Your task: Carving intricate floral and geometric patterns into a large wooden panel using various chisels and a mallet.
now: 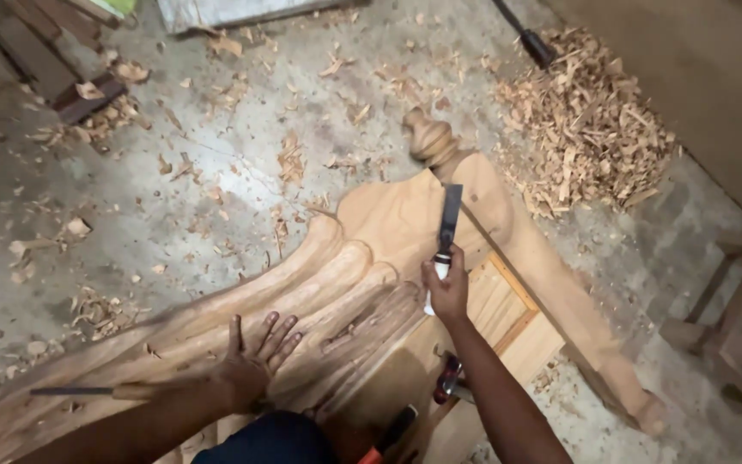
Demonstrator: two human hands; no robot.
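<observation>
Nearest, the left hand (pixel 255 357) lies flat with fingers spread on the long carved wooden headboard piece with curved ribs (pixel 302 283), which runs from lower left toward a turned knob at upper right. The right hand (pixel 447 288) is closed around a flat dark-bladed chisel (pixel 449 219), blade pointing up, away from the person, over the panel.

No packages, labels, signs or screens visible.
</observation>
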